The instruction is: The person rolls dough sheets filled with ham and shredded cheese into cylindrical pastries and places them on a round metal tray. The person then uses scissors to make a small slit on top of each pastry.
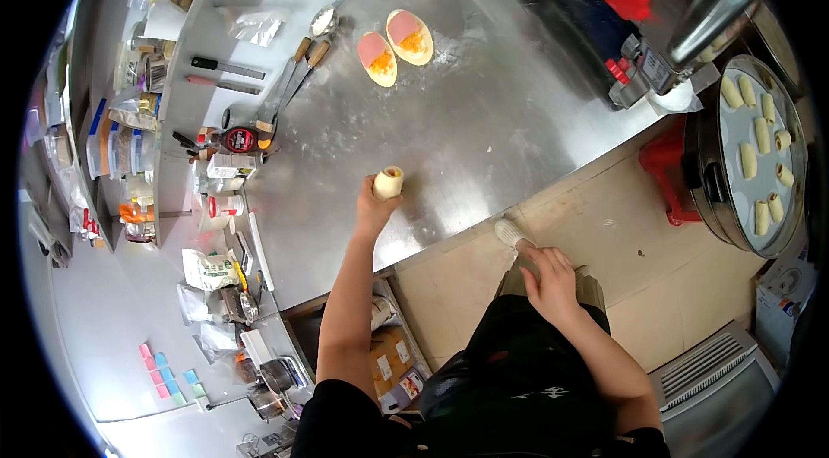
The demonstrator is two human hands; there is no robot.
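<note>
My left hand [377,204] grips a rolled piece of dough [388,183] above the steel worktable [414,128]; a dark reddish filling shows at the roll's upper end. Low in front of my body, my right hand [549,280] holds nothing, its fingers slightly apart. Farther up the table lie two flat dough ovals, a left one [388,78] and a right one [424,55]. Each carries a pink slice that looks like ham and an orange shredded topping. White flour is dusted on the steel around them.
At the right, a round steamer tray [767,199] with several dough rolls stands by a red stool [670,173]. A dough-rolling machine [647,63] occupies the back right. Wooden-handled spatulas [304,63], a flour bowl [323,22] and a tape measure [241,139] line the left side.
</note>
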